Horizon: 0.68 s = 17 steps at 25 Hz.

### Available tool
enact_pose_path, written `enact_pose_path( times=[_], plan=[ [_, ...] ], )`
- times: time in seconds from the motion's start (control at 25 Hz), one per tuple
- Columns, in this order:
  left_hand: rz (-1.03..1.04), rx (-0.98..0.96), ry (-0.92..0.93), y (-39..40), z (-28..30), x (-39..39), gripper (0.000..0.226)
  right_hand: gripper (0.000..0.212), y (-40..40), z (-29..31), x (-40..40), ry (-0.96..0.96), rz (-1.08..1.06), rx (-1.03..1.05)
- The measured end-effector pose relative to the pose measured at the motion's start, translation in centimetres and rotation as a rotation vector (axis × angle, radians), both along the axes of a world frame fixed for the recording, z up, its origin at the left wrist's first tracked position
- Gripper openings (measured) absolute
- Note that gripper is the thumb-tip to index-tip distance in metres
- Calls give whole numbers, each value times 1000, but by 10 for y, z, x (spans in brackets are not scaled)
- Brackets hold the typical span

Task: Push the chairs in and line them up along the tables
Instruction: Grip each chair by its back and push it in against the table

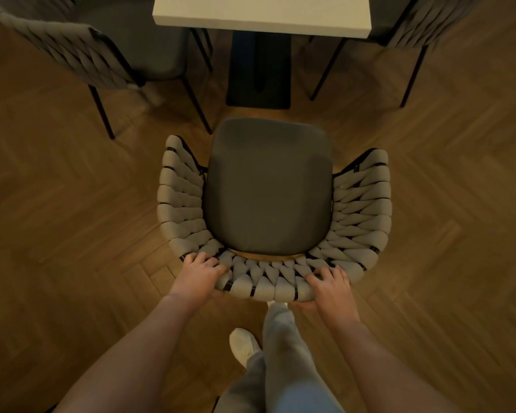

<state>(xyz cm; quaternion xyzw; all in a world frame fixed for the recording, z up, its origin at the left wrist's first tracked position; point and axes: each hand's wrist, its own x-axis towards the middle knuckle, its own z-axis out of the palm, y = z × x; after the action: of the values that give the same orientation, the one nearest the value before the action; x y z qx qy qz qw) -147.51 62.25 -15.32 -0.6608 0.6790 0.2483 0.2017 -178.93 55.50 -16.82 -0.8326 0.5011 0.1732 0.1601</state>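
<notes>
Both hands, left hand (201, 271) and right hand (329, 286), clasp the woven backrest of the chair (268, 189) at frame centre. Its seat faces the table (262, 13) at top centre, not yet tucked under. Even pressure from both sides should keep it square to the table edge.

The floor (72, 204) is brown wood, with short boards laid in a zigzag pattern. The light is dim and warm, a bit yellow. The wood looks brighter near the black foot (258, 70) that stands on it at the top, and darker toward the side edges.
</notes>
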Motion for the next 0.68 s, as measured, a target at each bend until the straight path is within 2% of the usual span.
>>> enact_pose_path(
  times=[0.68],
  plan=[
    [94, 9, 41, -173, 3, 82, 61, 69, -178, -3, 82, -33, 47, 23]
  ],
)
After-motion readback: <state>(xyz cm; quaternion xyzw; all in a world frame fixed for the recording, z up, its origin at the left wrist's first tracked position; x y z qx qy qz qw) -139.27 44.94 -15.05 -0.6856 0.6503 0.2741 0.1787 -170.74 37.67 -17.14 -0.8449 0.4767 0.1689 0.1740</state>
